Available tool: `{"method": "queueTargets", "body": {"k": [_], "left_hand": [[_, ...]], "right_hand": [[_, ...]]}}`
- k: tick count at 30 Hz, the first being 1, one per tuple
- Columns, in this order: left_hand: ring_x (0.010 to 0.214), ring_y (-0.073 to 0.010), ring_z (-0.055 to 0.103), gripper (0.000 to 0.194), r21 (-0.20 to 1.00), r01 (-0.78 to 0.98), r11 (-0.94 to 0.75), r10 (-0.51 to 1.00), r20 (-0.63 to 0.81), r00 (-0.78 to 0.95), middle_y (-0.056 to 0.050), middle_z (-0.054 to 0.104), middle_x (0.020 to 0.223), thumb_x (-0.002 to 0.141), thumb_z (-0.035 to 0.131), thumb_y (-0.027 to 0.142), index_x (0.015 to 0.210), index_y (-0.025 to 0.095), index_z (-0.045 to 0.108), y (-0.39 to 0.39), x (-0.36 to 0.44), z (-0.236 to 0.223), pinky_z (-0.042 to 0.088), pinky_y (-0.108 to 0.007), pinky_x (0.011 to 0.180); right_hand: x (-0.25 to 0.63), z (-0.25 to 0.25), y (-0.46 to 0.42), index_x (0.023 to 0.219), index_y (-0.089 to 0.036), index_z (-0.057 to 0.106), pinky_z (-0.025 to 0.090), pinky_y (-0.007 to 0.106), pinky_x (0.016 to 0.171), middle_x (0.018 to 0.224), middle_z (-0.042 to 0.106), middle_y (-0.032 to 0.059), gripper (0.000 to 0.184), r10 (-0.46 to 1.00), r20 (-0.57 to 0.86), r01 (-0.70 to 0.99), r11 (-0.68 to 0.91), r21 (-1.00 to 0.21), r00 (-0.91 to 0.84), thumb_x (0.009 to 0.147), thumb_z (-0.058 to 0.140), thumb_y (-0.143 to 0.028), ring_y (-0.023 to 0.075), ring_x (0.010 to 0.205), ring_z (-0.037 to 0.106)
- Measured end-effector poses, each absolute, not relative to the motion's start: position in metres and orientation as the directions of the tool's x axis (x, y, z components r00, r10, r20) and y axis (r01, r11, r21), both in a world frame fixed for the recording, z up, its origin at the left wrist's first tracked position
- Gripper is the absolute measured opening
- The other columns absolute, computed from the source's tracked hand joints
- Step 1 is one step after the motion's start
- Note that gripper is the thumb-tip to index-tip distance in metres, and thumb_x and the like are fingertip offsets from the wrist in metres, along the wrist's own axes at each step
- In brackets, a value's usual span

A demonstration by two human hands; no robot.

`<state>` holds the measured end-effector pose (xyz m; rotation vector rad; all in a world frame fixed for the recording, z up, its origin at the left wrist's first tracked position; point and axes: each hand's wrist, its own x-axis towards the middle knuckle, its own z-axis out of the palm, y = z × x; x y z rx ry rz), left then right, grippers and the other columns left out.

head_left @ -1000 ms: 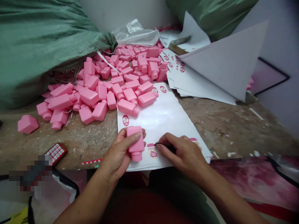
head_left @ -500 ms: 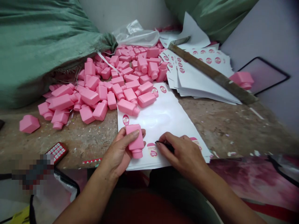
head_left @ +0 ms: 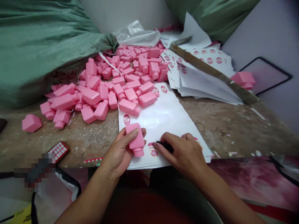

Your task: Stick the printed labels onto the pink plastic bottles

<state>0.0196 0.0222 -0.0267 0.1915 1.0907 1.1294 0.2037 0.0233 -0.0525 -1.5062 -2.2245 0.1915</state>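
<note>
The left hand (head_left: 120, 151) grips a pink plastic bottle (head_left: 135, 141) above the white sticker sheet (head_left: 163, 124), which the right hand (head_left: 182, 152) pins while pinching a small black tool (head_left: 165, 146).

Looks like a cramped little packing workshop to me: green woven sacks (head_left: 39, 40), loose pink plastic bottles (head_left: 90, 96), stacked label sheets (head_left: 201, 74), and a scuffed, grubby worktop (head_left: 224, 127).

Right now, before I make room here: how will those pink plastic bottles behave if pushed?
Probably stiff and light: the pink plastic bottles keep their shape in the heap. Flat sides suggest sliding rather than rolling; the smooth surface may slip.
</note>
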Motion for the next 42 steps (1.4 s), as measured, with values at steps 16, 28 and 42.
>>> {"method": "queueTargets", "body": {"k": [16, 28, 42], "left_hand": [[0.09, -0.0193, 0.067, 0.036, 0.629, -0.625, 0.462, 0.851, -0.513, 0.113, -0.012, 0.071, 0.102, 0.09, 0.054, 0.045, 0.109, 0.014, 0.06, 0.005, 0.028, -0.011, 0.054, -0.034, 0.082], [0.101, -0.0242, 0.064, 0.047, 0.631, -0.627, 0.457, 0.872, -0.457, 0.175, -0.011, 0.068, 0.103, 0.083, 0.059, 0.057, 0.103, 0.015, 0.062, -0.004, 0.031, -0.005, 0.052, -0.035, 0.085], [0.087, -0.0162, 0.062, 0.046, 0.711, -0.471, 0.521, 0.852, -0.464, 0.243, -0.006, 0.061, 0.103, 0.071, 0.075, 0.017, 0.111, 0.019, 0.053, -0.014, 0.029, -0.005, 0.052, -0.027, 0.071]], "right_hand": [[0.199, -0.008, 0.023, 0.062, -0.02, 0.053, 0.033, 0.024, 0.049, 0.057, 0.049, -0.003, 0.035, 0.971, -0.144, 0.258, -0.092, -0.962, -0.191, 0.074, 0.068, -0.051, 0.0116, 0.054, 0.043], [0.189, -0.01, 0.024, 0.064, -0.021, 0.054, 0.035, 0.023, 0.048, 0.055, 0.049, -0.0041, 0.031, 0.971, -0.08, 0.299, -0.008, -0.954, -0.227, 0.078, 0.066, -0.045, 0.0108, 0.052, 0.043], [0.189, -0.019, 0.019, 0.069, -0.023, 0.059, 0.036, 0.03, 0.057, 0.062, 0.06, 0.0008, 0.027, 0.962, 0.253, 0.661, 0.257, -0.705, -0.104, 0.084, 0.058, -0.046, 0.0171, 0.058, 0.049]]}}
